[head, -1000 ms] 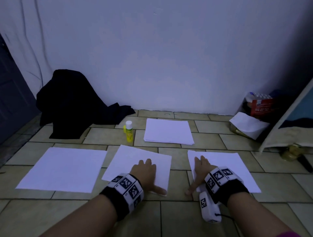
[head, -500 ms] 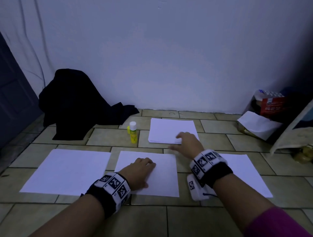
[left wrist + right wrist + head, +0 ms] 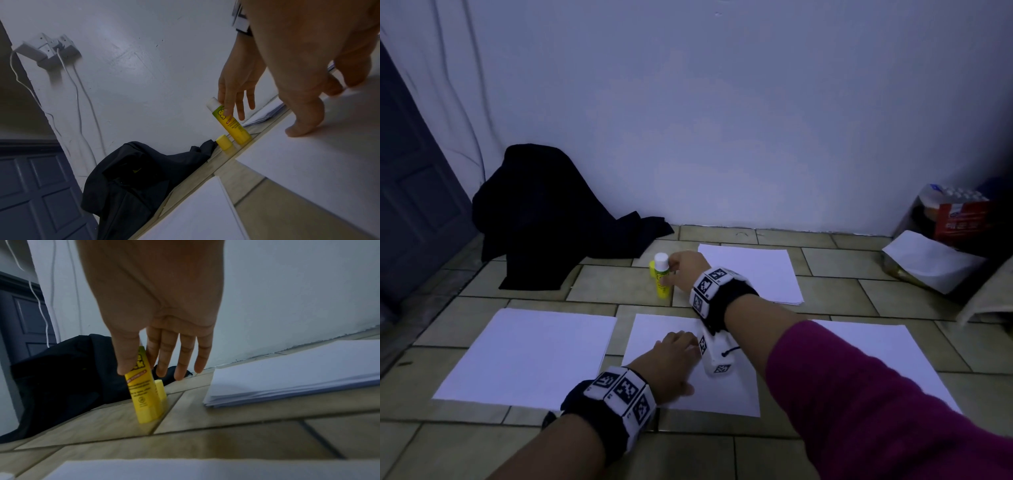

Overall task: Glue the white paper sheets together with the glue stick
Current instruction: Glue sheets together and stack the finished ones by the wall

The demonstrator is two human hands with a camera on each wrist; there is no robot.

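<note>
The right hand (image 3: 688, 270) touches the standing glue stick (image 3: 661, 292) with straight fingers, not squeezing. The left hand (image 3: 674, 356) lies flat on a paper sheet (image 3: 729, 397). It is best to pinch the stick's middle and lift straight up.

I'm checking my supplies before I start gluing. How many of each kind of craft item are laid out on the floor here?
Single white sheets: 3 (left sheet, middle sheet, right sheet)
Paper stack: 1
Glue stick: 1
Loose yellow cap: 1
Total: 6
</note>
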